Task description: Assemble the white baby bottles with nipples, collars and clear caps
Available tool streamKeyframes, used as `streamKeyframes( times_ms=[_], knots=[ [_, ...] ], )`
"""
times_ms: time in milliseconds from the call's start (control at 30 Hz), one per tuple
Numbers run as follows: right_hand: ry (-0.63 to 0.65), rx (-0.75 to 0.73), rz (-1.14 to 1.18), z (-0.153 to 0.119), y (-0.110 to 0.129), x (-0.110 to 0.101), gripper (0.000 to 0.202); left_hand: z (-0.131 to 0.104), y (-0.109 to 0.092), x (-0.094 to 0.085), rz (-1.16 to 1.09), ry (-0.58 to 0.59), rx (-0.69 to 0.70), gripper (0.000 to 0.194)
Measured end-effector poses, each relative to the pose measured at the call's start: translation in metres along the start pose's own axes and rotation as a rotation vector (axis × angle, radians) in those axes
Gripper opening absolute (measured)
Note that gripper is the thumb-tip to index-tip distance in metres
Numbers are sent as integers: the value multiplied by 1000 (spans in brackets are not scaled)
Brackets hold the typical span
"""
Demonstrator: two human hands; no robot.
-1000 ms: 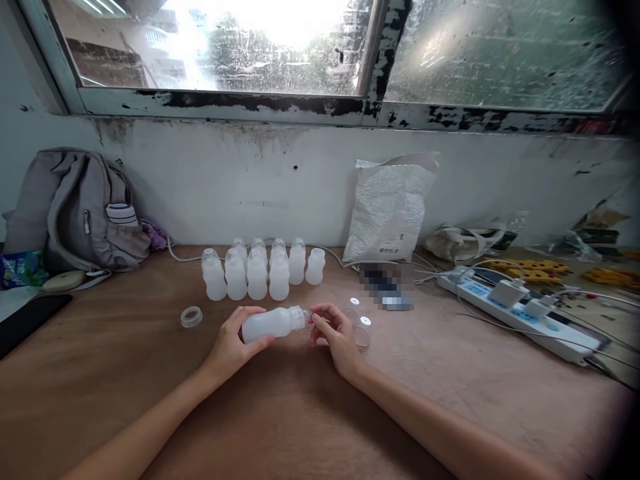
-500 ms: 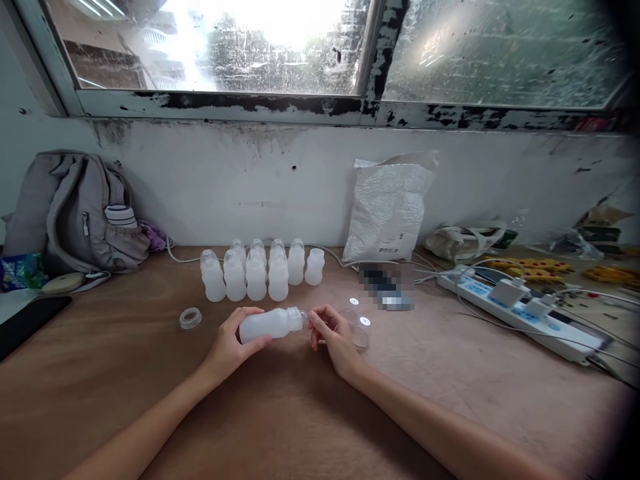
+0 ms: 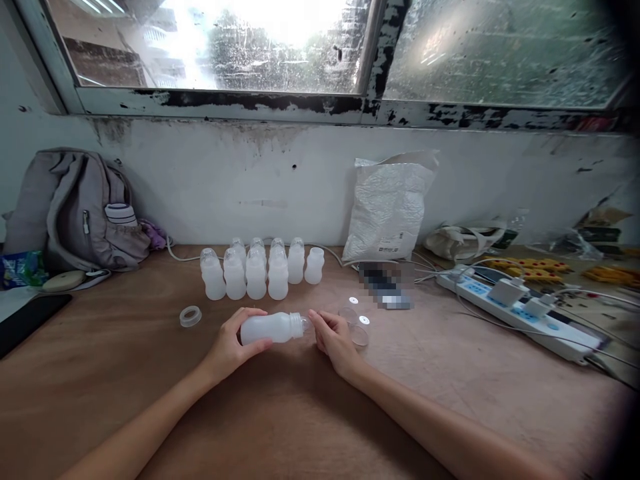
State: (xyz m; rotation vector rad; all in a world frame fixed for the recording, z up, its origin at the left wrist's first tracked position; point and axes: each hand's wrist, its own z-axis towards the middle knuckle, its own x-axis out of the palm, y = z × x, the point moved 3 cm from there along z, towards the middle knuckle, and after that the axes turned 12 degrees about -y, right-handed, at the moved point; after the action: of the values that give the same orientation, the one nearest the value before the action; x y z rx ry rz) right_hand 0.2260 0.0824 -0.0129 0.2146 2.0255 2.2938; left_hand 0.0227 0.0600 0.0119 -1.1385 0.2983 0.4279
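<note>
My left hand is wrapped round the base of a frosted white baby bottle, held sideways just above the table. A clear teat sits at the bottle's threaded neck, pointing right. The fingertips of my right hand pinch the teat's tip, which they partly hide. Beside my right hand lie two white discs and clear round caps. A translucent collar ring rests to the left of my left hand.
Several frosted bottles with clear tops stand behind my hands; the rightmost bottle shows an uncapped neck. A silver padded bag leans on the wall. Right of it are a blurred-out phone and a power strip; a backpack sits left.
The bottle has shifted slightly right and its neck has dipped a little. My right hand's fingers have drawn closer together at the teat's tip.
</note>
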Motion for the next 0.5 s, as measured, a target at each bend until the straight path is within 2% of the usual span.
streamKeyframes(
  times_ms=[167,267,333,500],
  knots=[
    [34,34,78,0,1,2,45,0,0,0,-7,2,-19,35],
    [90,44,146,-1,6,4,35,1,-1,0,-15,2,-38,35],
    [108,35,150,-1,8,4,25,1,-1,0,-16,11,-50,34],
    [117,1,118,-3,10,4,24,1,-3,0,-28,29,-74,32]
  ],
)
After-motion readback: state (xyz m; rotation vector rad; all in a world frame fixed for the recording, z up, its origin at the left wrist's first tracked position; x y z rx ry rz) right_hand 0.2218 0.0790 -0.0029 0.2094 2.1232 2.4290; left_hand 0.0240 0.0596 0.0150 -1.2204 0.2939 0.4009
